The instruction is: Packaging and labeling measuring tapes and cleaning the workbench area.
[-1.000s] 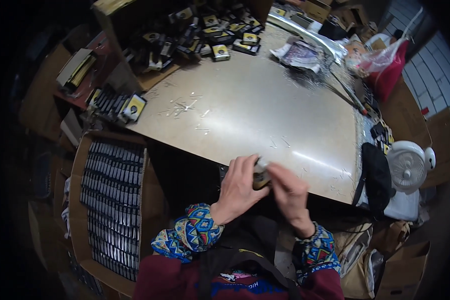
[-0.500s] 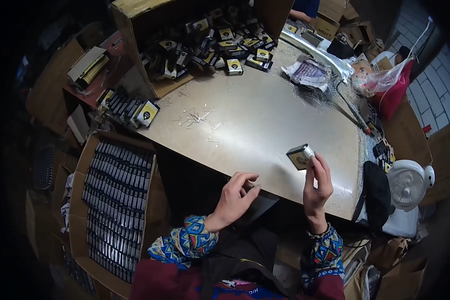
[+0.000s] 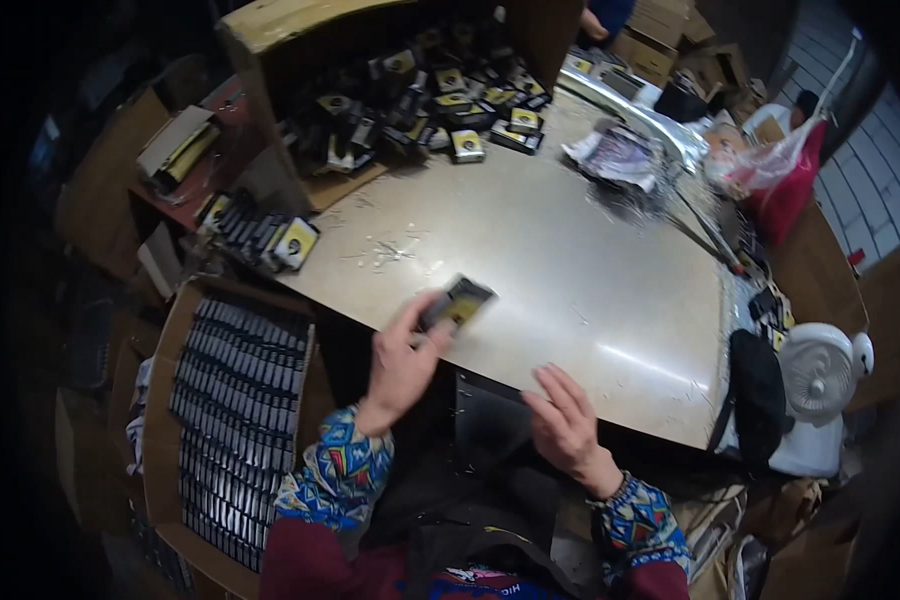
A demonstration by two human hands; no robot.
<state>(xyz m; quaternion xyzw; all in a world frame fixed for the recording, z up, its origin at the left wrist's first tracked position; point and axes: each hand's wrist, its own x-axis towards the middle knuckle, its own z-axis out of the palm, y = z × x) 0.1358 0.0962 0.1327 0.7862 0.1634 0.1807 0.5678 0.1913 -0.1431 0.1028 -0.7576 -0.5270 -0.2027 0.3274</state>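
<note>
Pinched between the thumb and fingers of my left hand (image 3: 402, 362) is a small black-and-yellow box (image 3: 462, 303), tilted over the table's near edge and slightly blurred. My right hand (image 3: 567, 425) is empty, its fingers stretched out just at the edge of the table (image 3: 530, 220). A row of similar boxes (image 3: 295, 243) stands at the table's left corner. Many more lie jumbled in a large tipped carton (image 3: 315, 190) at the back. Thin metal pins (image 3: 395, 252) are scattered over the tabletop left of centre.
An open carton (image 3: 152, 440) at lower left is packed with rows of small boxes. On the right are a white fan (image 3: 818, 372), a black pouch (image 3: 755, 390) and a pink bag (image 3: 795, 185). Crumpled wrapping (image 3: 615, 155) lies far right. Another person's hand (image 3: 595, 25) shows at the back.
The small box has passed from my right hand to my left, which has moved left and up with it. My right hand has come down and left, its fingers now free.
</note>
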